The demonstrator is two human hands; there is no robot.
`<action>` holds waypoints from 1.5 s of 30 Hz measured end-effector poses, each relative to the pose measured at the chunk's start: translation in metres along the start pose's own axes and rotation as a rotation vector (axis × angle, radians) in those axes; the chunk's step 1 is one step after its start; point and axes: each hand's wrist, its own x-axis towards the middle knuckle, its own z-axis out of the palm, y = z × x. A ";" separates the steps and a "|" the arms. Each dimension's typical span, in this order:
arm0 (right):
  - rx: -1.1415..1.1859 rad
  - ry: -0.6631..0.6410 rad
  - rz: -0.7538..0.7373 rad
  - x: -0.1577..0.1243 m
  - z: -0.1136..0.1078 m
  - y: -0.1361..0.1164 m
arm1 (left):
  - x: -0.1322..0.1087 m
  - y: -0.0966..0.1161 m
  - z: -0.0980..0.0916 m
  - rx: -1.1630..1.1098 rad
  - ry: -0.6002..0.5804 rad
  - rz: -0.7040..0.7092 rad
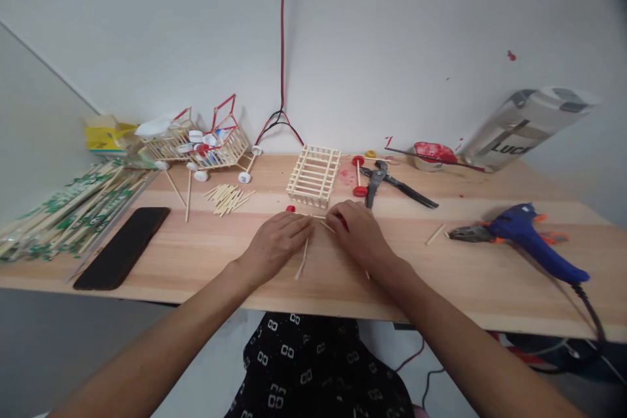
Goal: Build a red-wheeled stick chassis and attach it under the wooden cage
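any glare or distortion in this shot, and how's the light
Head view: light soft and fairly even, no strong glare on the phone; the container marked LUCK leans and looks stretched, likely lens distortion; the picture's top right corner darkens.

Wood-grained tabletop (470, 274), spanning the middle band of the frame. Left: wrapped chopsticks (63, 209) and a black smartphone (122, 248). Left of centre: two miniature wheeled stick carts (238, 149); below them, a pile of cut sticks (228, 199). Centre: a slatted stick basket (314, 176), with a loose stick (304, 258) lower down. Right of centre: a red-wheeled axle (358, 176) beside black-handled pliers (376, 177). Right: a blue glue gun (519, 225), apparently overlying orange-handled pliers (473, 234).
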 end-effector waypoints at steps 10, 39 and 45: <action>0.009 0.101 -0.046 -0.001 -0.014 0.000 | 0.001 0.000 -0.001 0.031 0.017 0.000; -0.379 -0.009 -0.287 -0.010 -0.022 -0.011 | 0.000 0.002 0.000 0.029 -0.026 -0.018; -0.354 -0.001 -0.283 -0.011 -0.022 -0.010 | 0.002 0.002 -0.003 0.012 -0.021 -0.012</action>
